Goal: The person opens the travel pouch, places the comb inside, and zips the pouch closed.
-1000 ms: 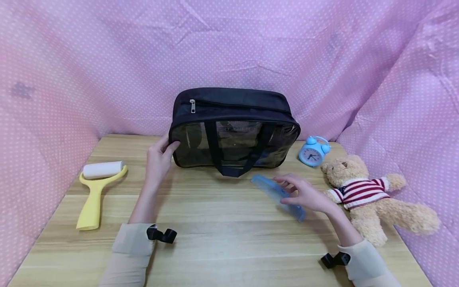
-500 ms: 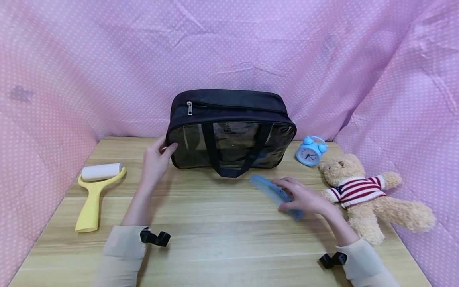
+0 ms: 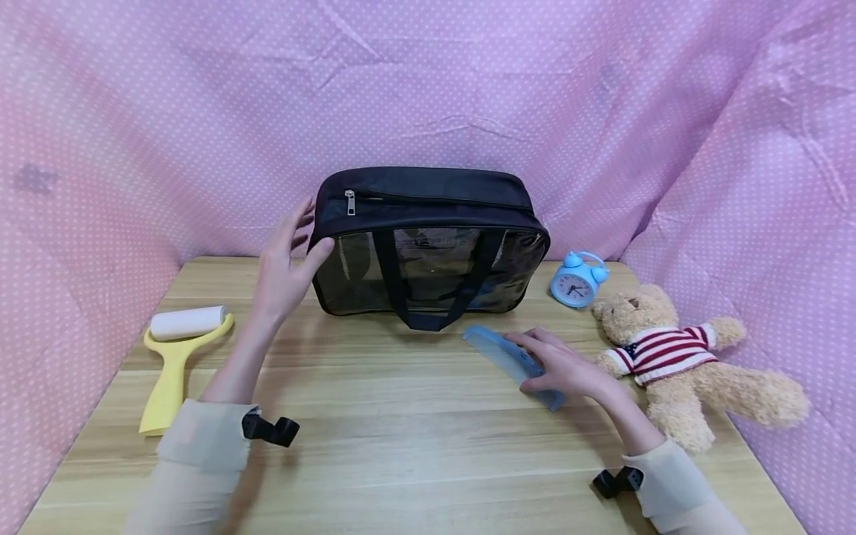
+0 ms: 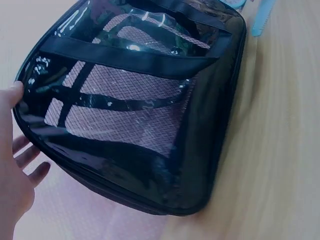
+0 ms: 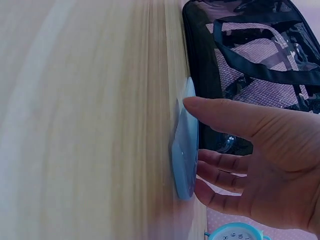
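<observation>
A black bag (image 3: 428,189) with clear panels, a strap handle and a zip along its top stands upright at the back of the table. My left hand (image 3: 281,275) is at its left side, fingers spread and thumb at the front edge; the left wrist view shows the thumb tip against the bag's rim (image 4: 37,135). In front of the bag a blue comb (image 3: 491,345) lies slanting on the tabletop. My right hand (image 3: 562,364) pinches this comb across its width, thumb on the near edge and fingertips on the far one. Fingers hide part of the comb.
A yellow-handled roller (image 3: 170,371) with a white cylinder lies at the left. Right of the bag stands a light blue alarm clock (image 3: 576,282). A teddy bear (image 3: 675,357) in a striped sweater lies at the right edge. Pink dotted cloth (image 3: 428,82) hangs behind the wooden table (image 3: 401,446).
My left hand has loosened from the bag's lower left corner and moved up along its side, fingers spreading. The right thumb and fingers have come down onto the comb.
</observation>
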A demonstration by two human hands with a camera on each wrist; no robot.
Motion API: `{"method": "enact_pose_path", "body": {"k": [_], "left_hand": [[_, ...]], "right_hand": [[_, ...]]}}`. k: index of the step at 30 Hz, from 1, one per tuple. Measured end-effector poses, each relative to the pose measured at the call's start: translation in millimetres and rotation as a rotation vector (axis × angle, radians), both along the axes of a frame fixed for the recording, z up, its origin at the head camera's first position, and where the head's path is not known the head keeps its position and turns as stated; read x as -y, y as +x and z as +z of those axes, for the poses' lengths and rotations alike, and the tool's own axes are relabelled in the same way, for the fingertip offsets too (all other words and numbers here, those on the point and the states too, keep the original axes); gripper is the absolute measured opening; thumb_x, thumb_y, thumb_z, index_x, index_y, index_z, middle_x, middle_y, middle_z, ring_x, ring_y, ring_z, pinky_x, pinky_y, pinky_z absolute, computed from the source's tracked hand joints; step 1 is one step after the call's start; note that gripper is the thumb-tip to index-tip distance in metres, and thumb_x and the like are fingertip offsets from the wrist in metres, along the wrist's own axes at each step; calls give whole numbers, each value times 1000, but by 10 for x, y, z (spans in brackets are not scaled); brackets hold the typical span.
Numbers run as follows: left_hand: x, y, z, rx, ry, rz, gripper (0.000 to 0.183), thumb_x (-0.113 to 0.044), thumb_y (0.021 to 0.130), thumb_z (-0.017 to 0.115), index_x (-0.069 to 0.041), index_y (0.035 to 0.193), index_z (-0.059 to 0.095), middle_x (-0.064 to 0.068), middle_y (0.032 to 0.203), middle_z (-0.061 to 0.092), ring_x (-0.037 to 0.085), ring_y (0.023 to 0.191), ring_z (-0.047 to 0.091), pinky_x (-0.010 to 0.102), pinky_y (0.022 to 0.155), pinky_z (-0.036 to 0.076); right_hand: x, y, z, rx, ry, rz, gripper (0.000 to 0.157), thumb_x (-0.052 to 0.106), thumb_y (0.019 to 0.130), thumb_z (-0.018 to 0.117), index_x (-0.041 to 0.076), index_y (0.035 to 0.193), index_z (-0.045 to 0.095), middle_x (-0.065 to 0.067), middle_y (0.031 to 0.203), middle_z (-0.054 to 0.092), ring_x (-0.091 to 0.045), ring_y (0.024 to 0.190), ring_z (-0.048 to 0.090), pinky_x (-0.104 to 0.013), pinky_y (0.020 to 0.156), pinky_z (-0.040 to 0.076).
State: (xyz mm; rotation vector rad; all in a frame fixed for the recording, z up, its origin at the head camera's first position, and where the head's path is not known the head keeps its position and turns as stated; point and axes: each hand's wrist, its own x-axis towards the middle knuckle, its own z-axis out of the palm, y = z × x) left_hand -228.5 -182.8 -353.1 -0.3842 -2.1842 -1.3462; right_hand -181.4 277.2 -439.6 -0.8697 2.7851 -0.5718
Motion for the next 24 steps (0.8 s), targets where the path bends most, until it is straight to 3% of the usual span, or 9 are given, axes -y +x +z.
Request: {"method": "enact_pose_path", "body": {"k": [6, 13, 19, 24], "left_hand": [[-39, -80, 315, -78, -122, -33, 52, -38, 101, 64, -21, 150, 55, 7, 154, 53, 26, 145, 45, 52, 121, 36], [-164, -219, 660, -87, -301, -85, 35, -29, 102, 65, -18, 135, 69, 8, 154, 54, 28, 146, 45, 56, 120, 35], [-270, -334, 815, -25, -426, -135, 30, -23, 103, 64, -15, 130, 72, 12, 155, 52, 32, 149, 42, 58, 123, 31], [-323, -425, 874, 9, -465, -159, 26, -20, 103, 64, -12, 126, 74, 14, 154, 53, 34, 149, 42, 55, 125, 30]], "right_hand": [[13, -8, 11, 28, 32, -9, 83, 21, 82, 86, 11, 154, 47, -15, 132, 57, -22, 105, 53, -36, 84, 47], [20, -36, 2, 31, 80, -37, 83, 22, 81, 85, 8, 153, 48, -14, 128, 58, -23, 106, 54, -37, 83, 48], [28, -50, -27, 25, 97, -53, 84, 23, 78, 85, 7, 152, 50, -14, 126, 58, -23, 106, 55, -38, 85, 49], [26, -36, -30, 34, 104, -62, 85, 23, 78, 85, 9, 153, 49, -13, 124, 58, -23, 105, 55, -38, 85, 49]]}}
